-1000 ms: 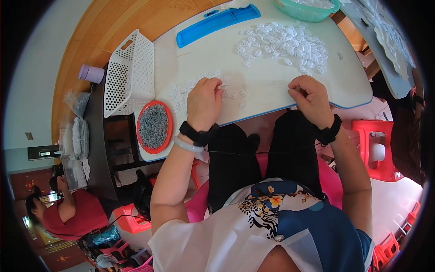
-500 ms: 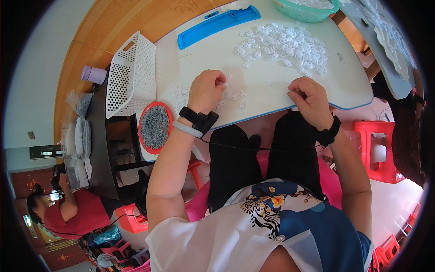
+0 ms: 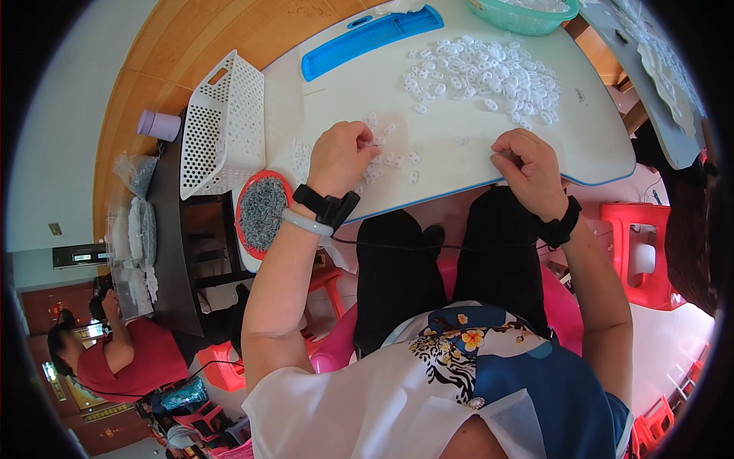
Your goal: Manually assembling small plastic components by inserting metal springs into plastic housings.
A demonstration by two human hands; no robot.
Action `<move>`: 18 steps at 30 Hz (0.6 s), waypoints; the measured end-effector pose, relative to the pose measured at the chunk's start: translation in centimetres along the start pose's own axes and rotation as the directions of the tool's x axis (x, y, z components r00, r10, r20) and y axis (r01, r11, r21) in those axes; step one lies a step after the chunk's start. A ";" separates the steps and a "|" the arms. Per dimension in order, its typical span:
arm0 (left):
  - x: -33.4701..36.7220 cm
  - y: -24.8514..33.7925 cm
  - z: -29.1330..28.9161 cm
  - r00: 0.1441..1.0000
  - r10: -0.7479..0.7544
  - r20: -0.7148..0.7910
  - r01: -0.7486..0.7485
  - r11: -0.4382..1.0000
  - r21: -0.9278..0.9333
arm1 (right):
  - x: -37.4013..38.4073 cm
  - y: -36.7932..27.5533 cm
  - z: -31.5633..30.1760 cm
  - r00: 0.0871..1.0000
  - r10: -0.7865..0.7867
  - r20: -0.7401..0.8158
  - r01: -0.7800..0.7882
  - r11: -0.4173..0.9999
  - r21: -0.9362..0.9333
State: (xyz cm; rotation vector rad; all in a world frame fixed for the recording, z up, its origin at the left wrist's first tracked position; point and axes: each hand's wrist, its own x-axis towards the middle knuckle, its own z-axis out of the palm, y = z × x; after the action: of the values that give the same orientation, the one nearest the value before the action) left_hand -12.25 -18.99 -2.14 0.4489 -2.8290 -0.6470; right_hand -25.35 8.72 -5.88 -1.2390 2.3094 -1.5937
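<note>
My left hand [image 3: 339,156] is closed in a pinch over the left part of the white table, among small white plastic pieces [image 3: 394,160] with holes. What its fingertips hold, if anything, is too small to make out. Over the table's front edge, to the right, my right hand [image 3: 529,170] has thumb and forefinger pressed together, their contents hidden. A single pale piece [image 3: 462,141] lies between the hands. Farther back spreads a heap of white oval plastic pieces [image 3: 489,76]. A red-rimmed tray [image 3: 287,186] beside my left wrist holds many small grey parts, perhaps screws.
A white perforated basket [image 3: 246,99] stands at the left, and a long blue tray [image 3: 325,65] lies at the back. Back right is a green basket [image 3: 527,21] of white pieces. A red stool [image 3: 631,222] stands right; a person in red [image 3: 126,356] sits far left.
My left hand has shifted slightly left and nearer, uncovering a few white pieces by its fingertips. My right hand keeps its pinch and has barely moved. The view has shifted slightly.
</note>
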 end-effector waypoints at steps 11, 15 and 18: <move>1.2 0.2 0.2 0.977 -0.008 0.211 -0.007 0.997 0.071 | -0.1 -0.2 0.0 1.000 0.014 -0.006 -0.014 1.000 -0.023; 0.6 0.2 0.7 0.992 0.075 0.106 -0.086 0.991 0.100 | 0.0 -0.2 0.1 1.000 0.001 -0.013 -0.002 1.000 -0.030; 0.8 1.0 0.6 0.992 0.075 0.099 -0.081 0.995 0.059 | -0.1 -0.1 0.0 1.000 0.012 -0.014 -0.012 1.000 -0.026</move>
State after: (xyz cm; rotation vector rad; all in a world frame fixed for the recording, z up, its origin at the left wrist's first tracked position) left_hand -13.38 -18.19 -2.08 0.3232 -2.9488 -0.5811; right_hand -25.19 8.75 -5.84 -1.2211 2.3483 -1.5783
